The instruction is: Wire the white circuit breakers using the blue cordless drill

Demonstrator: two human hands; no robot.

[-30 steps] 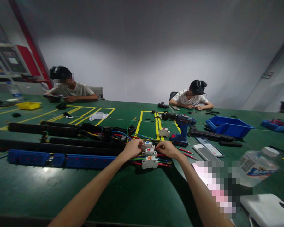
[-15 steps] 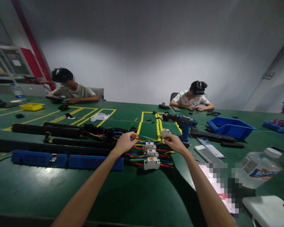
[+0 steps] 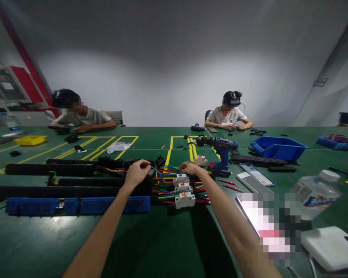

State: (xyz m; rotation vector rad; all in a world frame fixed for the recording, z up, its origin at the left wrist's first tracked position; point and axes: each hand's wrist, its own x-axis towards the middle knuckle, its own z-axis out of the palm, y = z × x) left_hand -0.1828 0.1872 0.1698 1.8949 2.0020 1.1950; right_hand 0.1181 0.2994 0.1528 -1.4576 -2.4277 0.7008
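Both hands out over the wire bundle (image 3: pixel 165 172) at the far end of the breaker row.

The left hand (image 3: pixel 137 172) is curled, fingertips pinching at the coloured wires beside the black strip (image 3: pixel 75 181); the right hand (image 3: pixel 190 168) is closed on the wires just behind the top white breaker (image 3: pixel 181 179), though what exactly it grips is too small to tell. Two more breakers (image 3: pixel 185 200) sit in line nearer, with red, blue, yellow and green leads fanning out. A blue drill (image 3: pixel 222 152) stands just right on the green worktop (image 3: pixel 162 239), a blue power strip (image 3: pixel 75 205) to the left. Two people sit across.
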